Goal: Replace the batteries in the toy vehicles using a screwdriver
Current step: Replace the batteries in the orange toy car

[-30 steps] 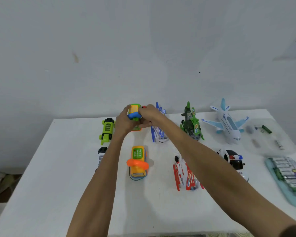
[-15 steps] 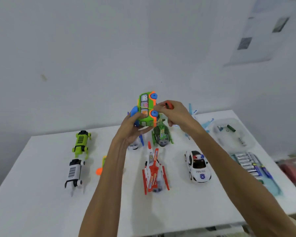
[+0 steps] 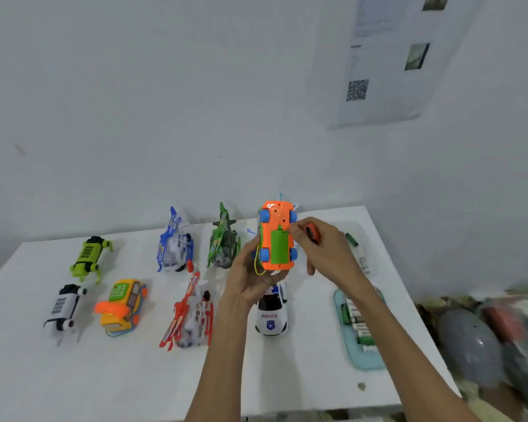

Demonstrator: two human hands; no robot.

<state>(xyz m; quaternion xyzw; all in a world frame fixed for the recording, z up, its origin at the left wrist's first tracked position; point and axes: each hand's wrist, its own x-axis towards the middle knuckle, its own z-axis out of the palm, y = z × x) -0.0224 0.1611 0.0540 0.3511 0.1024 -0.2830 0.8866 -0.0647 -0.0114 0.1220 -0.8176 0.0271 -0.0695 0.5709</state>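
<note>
While belly-up in left grip, orange toy car, green battery cover; right grip round red screwdriver.

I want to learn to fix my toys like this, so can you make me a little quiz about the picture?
1. True or false: the left hand holds the orange toy car with its wheels facing the camera.
2. What does the right hand hold? A) a battery B) a red-handled screwdriver C) the police car
3. Fill in the blank: the battery cover on the car's underside is coloured ____.

Key: 1 true; 2 B; 3 green.
</note>
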